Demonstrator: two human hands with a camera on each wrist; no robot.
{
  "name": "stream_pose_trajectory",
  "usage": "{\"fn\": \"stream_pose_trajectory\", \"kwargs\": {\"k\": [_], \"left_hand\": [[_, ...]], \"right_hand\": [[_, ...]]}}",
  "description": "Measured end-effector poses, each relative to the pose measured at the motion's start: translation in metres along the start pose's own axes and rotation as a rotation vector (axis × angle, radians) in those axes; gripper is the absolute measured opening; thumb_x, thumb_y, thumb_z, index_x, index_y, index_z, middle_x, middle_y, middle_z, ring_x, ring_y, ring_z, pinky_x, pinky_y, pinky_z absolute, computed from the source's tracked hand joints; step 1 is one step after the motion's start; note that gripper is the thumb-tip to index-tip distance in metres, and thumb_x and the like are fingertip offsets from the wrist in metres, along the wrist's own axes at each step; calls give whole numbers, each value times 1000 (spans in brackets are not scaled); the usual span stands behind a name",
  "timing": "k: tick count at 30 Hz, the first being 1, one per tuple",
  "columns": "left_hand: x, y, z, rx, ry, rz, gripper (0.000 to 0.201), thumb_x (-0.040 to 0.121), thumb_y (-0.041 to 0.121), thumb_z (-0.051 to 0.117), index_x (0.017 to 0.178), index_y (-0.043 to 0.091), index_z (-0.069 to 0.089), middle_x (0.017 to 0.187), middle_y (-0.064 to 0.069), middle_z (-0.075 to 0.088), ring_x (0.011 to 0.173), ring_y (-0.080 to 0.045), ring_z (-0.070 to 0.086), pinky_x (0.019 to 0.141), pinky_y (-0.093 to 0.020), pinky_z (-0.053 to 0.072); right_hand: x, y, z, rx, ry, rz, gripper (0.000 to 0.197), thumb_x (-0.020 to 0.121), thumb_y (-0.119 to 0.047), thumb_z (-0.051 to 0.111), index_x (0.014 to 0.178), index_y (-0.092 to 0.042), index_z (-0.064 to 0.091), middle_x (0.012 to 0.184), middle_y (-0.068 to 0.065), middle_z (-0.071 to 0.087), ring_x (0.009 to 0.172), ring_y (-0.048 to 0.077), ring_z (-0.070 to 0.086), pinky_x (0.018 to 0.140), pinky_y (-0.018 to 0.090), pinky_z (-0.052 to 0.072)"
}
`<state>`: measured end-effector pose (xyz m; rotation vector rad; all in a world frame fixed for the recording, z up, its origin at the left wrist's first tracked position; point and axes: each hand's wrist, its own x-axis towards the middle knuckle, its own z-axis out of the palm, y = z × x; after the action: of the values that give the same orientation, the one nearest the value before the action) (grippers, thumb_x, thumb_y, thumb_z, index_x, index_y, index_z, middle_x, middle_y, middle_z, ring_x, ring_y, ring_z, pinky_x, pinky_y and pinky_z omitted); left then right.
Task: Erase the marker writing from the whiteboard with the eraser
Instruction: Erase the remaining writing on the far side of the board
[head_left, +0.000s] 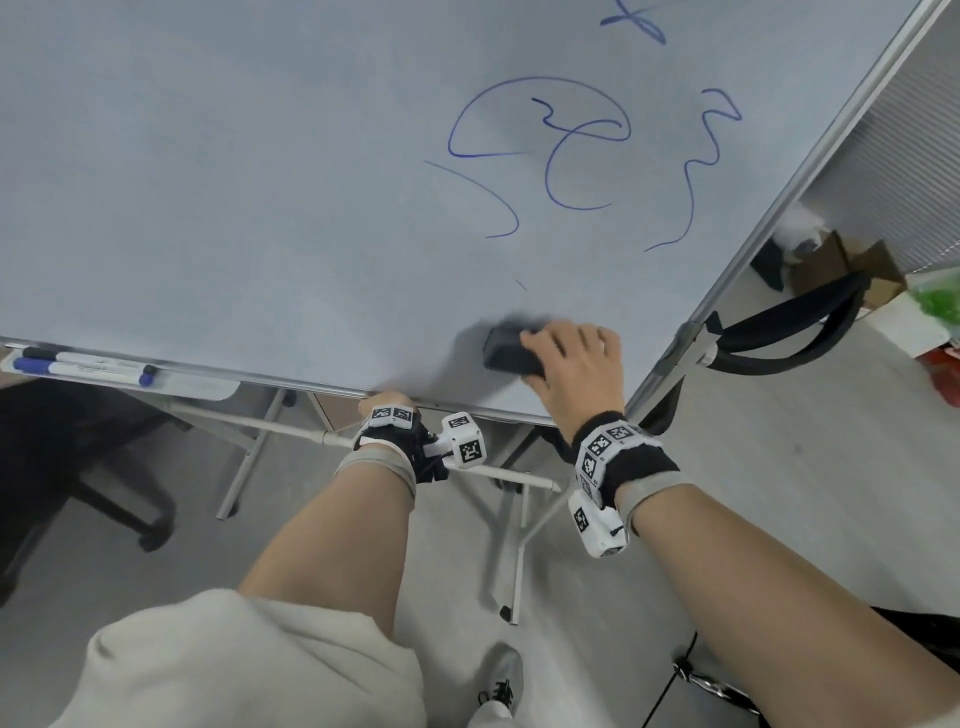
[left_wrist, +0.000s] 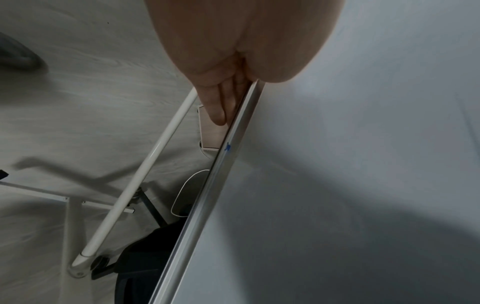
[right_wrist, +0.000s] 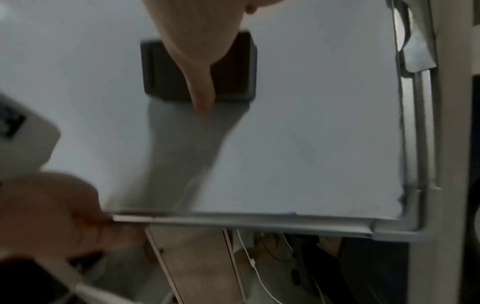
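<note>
while blue marker scribbles (head_left: 561, 150) fill the upper right of the head view, the right hand (head_left: 576, 364) grips a black rectangular eraser (head_left: 506, 348) on the white metal-framed whiteboard (head_left: 208, 182) at lower right. in the left wrist view, the left hand (left_wrist: 233, 61) pinches the silver frame edge (left_wrist: 207, 195). in the right wrist view, the eraser (right_wrist: 161, 70) lies flat at upper centre.

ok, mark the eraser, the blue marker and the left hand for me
eraser (head_left: 506, 349), head view, bare top left of the fingers
blue marker (head_left: 78, 370), head view, mid-barrel in the tray
left hand (left_wrist: 221, 102), left wrist view, fingers behind the frame
</note>
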<state>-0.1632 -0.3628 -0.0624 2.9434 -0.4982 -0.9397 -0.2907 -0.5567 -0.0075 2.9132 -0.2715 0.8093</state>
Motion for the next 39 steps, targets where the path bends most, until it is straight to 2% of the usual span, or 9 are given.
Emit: {"fn": "stream_pose_trajectory", "kwargs": {"k": [3,9,13,21,24,27,32,34,39], "left_hand": [[-2,1,0,34,16,-5,31,96,30,53,117,13,68,121,-8,66,116,-25,61,96,-30,47],[-2,4,2,-25,2,-55,38,95,38,52,120,13,66,126,-8,64,122,-25,58,102,-31,44],[0,0,2,-157,5,-84,37,97,35,52,121,10,66,129,-9,63,124,-26,57,103,-31,44],[21,-26,3,-1226,-107,-223,45,102,19,36,143,-1,41,141,-14,54,73,-11,62,80,-25,58],[3,-34,-20,-890,-153,-224,35,97,24,54,126,7,63,130,-7,63,103,-23,64,93,-27,48],[-12,-34,-26,-578,-203,-63,23,93,29,58,90,9,70,100,-6,69,89,-26,63,76,-24,45],[-23,-22,-22,-532,-100,-22,37,94,26,57,119,0,63,115,-10,69,88,-23,62,85,-27,54],[-33,-17,-24,-368,-75,-7,39,85,36,67,108,5,69,109,-10,72,85,-24,64,82,-28,54],[-41,-16,-21,-169,-32,97,43,79,45,68,113,19,70,109,0,72,103,-19,69,90,-26,55]], "right_hand": [[-9,3,3,-8,-53,-56,57,64,-34,90,115,-27,64,106,-3,62,96,24,56,92,41,33],[57,-10,-29,95,325,95,44,83,-34,70,125,-28,63,113,1,62,97,28,54,90,41,38],[59,-41,-6,154,63,-150,57,68,-36,84,121,-30,65,110,0,62,99,27,55,90,41,33],[65,-94,32,116,-145,-351,58,64,-35,87,119,-31,67,106,-1,63,96,25,57,91,39,30],[78,-92,17,115,-28,-231,60,71,-40,83,127,-33,63,112,-3,62,102,24,56,89,40,31],[103,-77,-13,89,128,-125,56,80,-44,75,132,-33,59,117,-4,61,102,23,54,90,39,33],[134,-37,-61,125,423,161,48,86,-39,67,131,-26,56,127,-3,58,109,25,49,92,41,36],[136,-29,-69,117,484,236,47,87,-36,66,133,-27,56,129,-3,56,111,26,48,91,42,36],[113,-44,-51,59,237,-149,49,76,-39,79,122,-33,64,118,-4,62,106,25,53,90,41,37]]}}
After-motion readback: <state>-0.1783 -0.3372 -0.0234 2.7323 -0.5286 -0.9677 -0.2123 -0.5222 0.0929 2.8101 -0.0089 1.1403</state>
